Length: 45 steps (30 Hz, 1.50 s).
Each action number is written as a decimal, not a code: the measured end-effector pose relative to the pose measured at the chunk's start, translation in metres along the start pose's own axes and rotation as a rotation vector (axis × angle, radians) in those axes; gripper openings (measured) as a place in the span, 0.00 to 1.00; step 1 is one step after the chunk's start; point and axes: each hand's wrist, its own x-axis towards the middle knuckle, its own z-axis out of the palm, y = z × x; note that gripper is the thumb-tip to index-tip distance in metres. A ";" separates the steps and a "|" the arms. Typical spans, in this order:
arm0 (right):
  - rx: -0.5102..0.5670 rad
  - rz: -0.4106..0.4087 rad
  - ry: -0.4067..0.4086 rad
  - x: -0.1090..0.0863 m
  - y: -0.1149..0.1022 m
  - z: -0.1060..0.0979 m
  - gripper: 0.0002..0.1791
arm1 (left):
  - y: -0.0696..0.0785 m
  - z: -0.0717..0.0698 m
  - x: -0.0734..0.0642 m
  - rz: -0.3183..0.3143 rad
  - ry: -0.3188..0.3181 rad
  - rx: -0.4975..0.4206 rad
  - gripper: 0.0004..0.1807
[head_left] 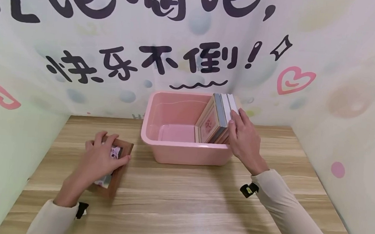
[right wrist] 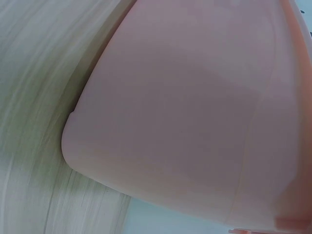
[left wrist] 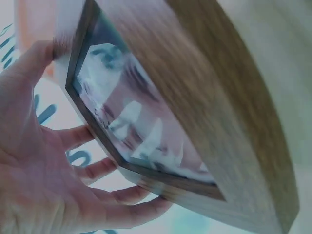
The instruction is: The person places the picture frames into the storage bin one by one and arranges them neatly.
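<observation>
My left hand [head_left: 96, 163] grips a brown wooden picture frame [head_left: 116, 179] by its edges, tilted over the left side of the table. In the left wrist view, the thumb and fingertips lie along the wooden border [left wrist: 204, 102], around a glossy picture. A pink plastic bin [head_left: 187, 155] stands at the back middle. Inside its right end, several picture frames [head_left: 209, 126] stand on edge, leaning together. My right hand [head_left: 246, 140] holds the rightmost of these near its top, over the bin's right rim. Only the bin's outer wall [right wrist: 175, 112] fills the right wrist view.
The wood-grain table [head_left: 174, 204] carries the bin close to the back wall. Light printed walls [head_left: 116, 100] with dark lettering enclose the table at the back and both sides. The bin's left part shows its bare floor [head_left: 177, 132].
</observation>
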 end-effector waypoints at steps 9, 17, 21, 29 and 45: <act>-0.001 -0.009 0.013 0.000 0.000 0.000 0.29 | 0.033 -0.040 0.021 0.101 0.111 -0.048 0.44; -0.003 -0.002 0.010 0.000 0.001 0.000 0.29 | 0.071 -0.075 0.040 0.254 0.180 -0.058 0.43; 0.001 0.000 0.006 0.000 0.001 0.000 0.29 | 0.090 -0.090 0.052 0.335 0.205 -0.081 0.41; -0.001 -0.004 0.011 0.000 0.002 0.000 0.29 | 0.115 -0.102 0.078 0.493 0.186 -0.104 0.40; -0.003 0.001 0.015 0.001 0.001 0.000 0.29 | 0.168 -0.093 0.127 0.726 0.168 -0.228 0.41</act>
